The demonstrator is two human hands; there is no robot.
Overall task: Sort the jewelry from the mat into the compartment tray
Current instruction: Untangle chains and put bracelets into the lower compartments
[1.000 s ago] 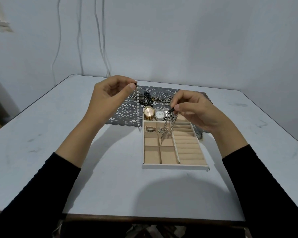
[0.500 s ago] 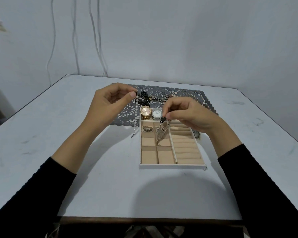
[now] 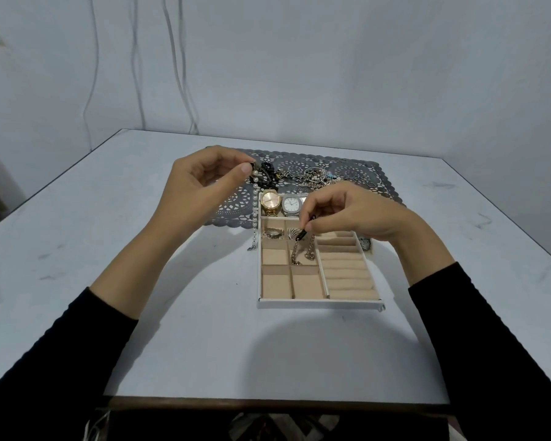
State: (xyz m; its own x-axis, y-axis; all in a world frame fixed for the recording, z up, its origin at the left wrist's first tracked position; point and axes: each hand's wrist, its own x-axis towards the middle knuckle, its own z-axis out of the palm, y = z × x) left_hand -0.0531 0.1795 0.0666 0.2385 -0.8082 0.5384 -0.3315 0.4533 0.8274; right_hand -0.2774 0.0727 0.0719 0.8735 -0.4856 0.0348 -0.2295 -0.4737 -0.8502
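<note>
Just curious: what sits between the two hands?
Head view: a gold watch and a silver watch lie between the left hand and right hand, in the far compartment of the tray.

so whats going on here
A person is sorting jewelry from the mat into the compartment tray. The left hand pinches a pearl strand hanging beside the tray's left edge. The right hand pinches a chain by its dark end, its links dangling into a middle compartment. Two watches sit in the far compartment.

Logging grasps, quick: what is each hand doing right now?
Left hand: pinching the pearl strand.
Right hand: pinching the metal chain.
</note>
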